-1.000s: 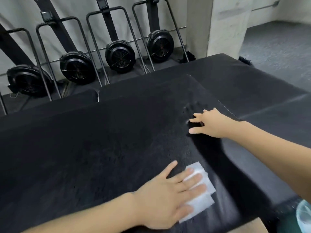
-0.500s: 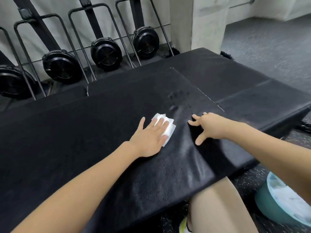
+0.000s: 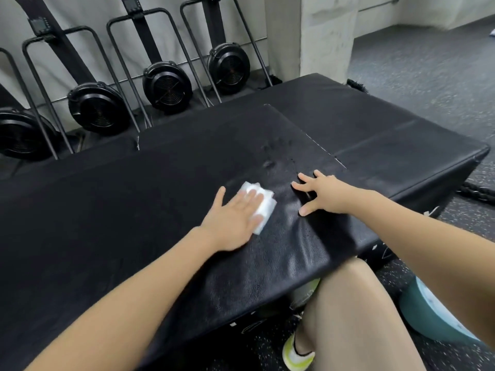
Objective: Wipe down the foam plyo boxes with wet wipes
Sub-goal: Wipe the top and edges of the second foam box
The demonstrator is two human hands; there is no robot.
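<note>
While the wet wipe [image 3: 263, 207] is pressed flat-fingered by the left hand [image 3: 233, 220], with the right hand [image 3: 325, 195] spread open on the plyo box [image 3: 134, 210], bunching is risked.

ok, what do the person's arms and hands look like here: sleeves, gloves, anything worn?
Both forearms are bare as far as the frame shows: no sleeves in view. The left hand and right hand wear no gloves, and no watch, band or ring can be seen on them. The fingers are somewhat motion-blurred, so small details could be missed.
</note>
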